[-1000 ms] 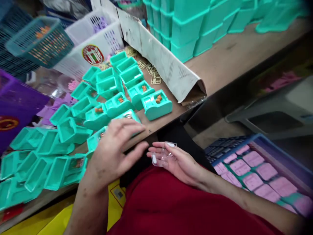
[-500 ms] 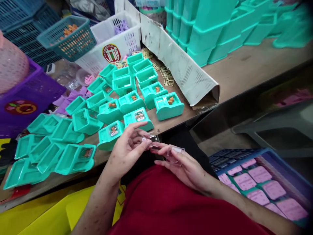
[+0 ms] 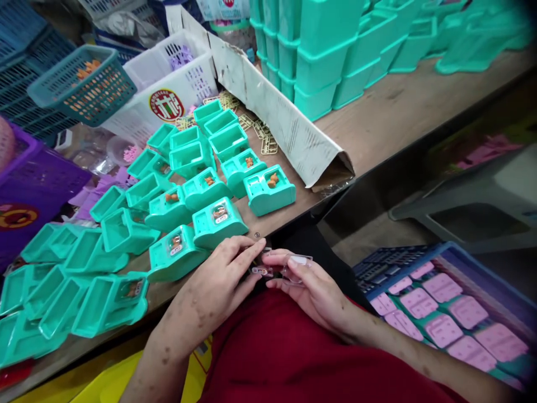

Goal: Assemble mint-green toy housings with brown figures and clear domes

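- The left hand and the right hand meet just off the near edge of the tabletop, above a red shirt.
- The left hand's fingers are pressed together at the tips, pinching a small clear cover with something pale inside it.
- The right hand lies palm up; its fingers curl loosely under a second clear piece, which rests on them just at 3 o'clock from the first.
- At 11 o'clock from the hands, two teal boxes with clear windows stand near the table edge.
- Further at 11 o'clock lie many more open teal boxes, some with small brown figures inside.
- At 12 o'clock a long folded cardboard strip runs across the tabletop, with stacked teal boxes behind it.
- At 10 o'clock stand a white basket, a teal basket and a purple basket.
- At 3 o'clock, lower down, a blue crate holds pink pieces.
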Demonstrator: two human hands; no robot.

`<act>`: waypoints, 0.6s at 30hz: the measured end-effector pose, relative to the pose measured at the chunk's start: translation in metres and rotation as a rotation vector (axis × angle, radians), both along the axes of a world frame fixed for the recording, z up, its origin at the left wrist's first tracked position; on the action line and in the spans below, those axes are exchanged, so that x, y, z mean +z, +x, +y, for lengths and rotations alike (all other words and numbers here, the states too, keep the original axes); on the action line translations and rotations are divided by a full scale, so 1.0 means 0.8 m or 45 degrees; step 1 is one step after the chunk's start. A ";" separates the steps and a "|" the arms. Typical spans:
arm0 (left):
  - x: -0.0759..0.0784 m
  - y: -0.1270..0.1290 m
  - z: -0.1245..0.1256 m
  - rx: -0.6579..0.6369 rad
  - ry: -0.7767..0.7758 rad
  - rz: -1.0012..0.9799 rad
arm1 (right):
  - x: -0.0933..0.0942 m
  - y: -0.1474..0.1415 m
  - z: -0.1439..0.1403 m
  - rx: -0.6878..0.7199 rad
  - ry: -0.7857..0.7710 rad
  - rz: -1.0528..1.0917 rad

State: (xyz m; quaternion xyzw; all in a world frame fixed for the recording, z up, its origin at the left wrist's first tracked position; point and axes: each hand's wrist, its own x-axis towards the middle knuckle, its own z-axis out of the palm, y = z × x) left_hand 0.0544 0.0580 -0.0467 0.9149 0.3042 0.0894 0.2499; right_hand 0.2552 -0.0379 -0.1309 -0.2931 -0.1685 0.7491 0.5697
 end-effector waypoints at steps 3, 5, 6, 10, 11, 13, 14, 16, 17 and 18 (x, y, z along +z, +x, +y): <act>0.007 0.014 0.012 -0.106 0.155 -0.030 | 0.008 0.008 0.001 -0.095 -0.035 0.059; 0.012 0.025 0.021 -0.185 0.234 -0.109 | 0.015 0.014 0.002 -0.156 -0.032 0.090; 0.014 0.031 0.026 -0.214 0.253 -0.151 | 0.018 0.018 0.002 -0.172 -0.022 0.110; 0.028 0.059 0.059 -0.235 0.318 -0.233 | 0.019 0.031 0.005 -0.215 0.048 0.207; 0.032 0.067 0.072 -0.205 0.375 -0.214 | 0.015 0.033 0.006 -0.243 0.064 0.224; 0.037 0.084 0.102 -0.104 0.514 -0.127 | 0.005 0.036 0.008 -0.283 0.074 0.251; 0.038 0.092 0.118 -0.047 0.569 -0.056 | 0.000 0.036 0.008 -0.286 0.069 0.261; 0.037 0.109 0.148 0.017 0.610 0.111 | -0.008 0.035 0.008 -0.261 0.069 0.268; 0.034 0.117 0.159 0.024 0.605 0.197 | -0.010 0.035 0.008 -0.237 0.080 0.265; 0.031 0.124 0.168 0.021 0.593 0.281 | -0.012 0.035 0.008 -0.215 0.099 0.261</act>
